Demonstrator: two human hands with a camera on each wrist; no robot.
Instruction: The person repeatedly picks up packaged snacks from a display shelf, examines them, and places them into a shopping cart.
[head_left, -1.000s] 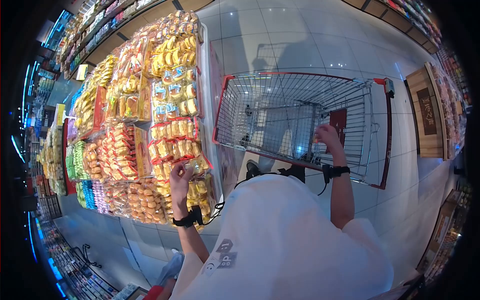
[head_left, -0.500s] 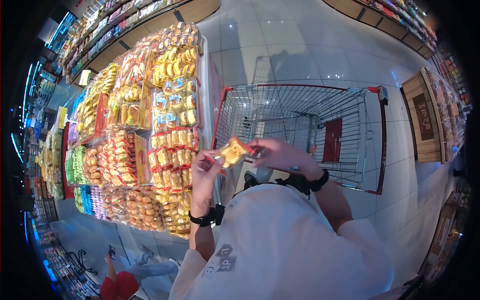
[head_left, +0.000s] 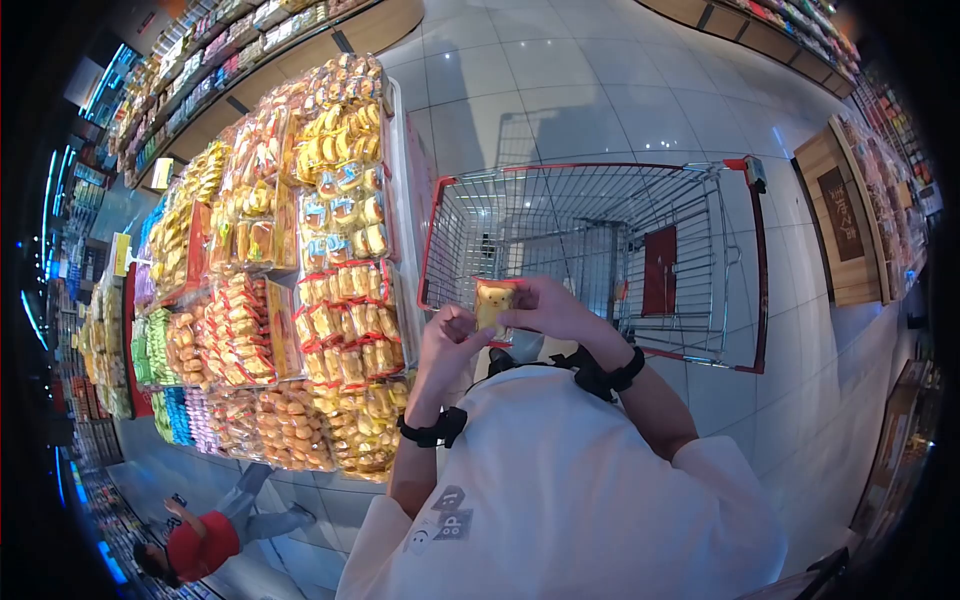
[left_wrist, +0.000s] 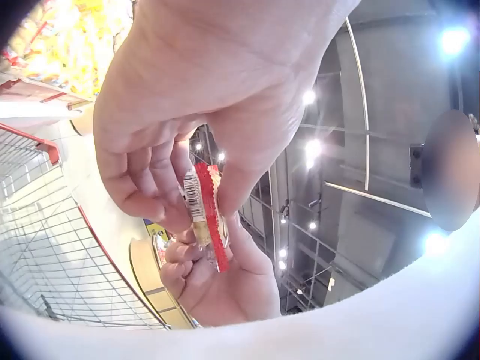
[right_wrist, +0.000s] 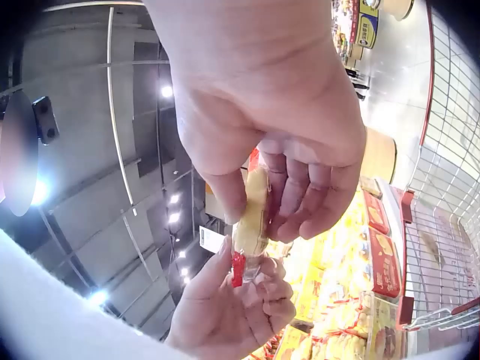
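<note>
A small bear-shaped cake (head_left: 493,303) in a clear wrapper with red ends is held upright in front of the chest. My right hand (head_left: 545,307) pinches it between thumb and fingers from the right side. On the other side, my left hand (head_left: 447,345) holds its lower left edge, thumb against the wrapper. A barcode on the wrapper (left_wrist: 193,196) shows in the left wrist view, beside a red sealed edge. In the right wrist view the yellow cake (right_wrist: 253,214) lies between the right thumb and fingers, with the left hand (right_wrist: 232,304) gripping the lower red end.
To the left stands a display table piled with wrapped breads and cakes (head_left: 345,300). A wire shopping cart (head_left: 600,168) with red trim stands just ahead. A wooden stand (head_left: 850,225) is at the right. At lower left a person in a red top (head_left: 203,545) is walking.
My left hand came from the bread display with the wrapped cake, and the right hand moved from over the cart to meet it. The cake has turned upright, and both hands shifted right.
</note>
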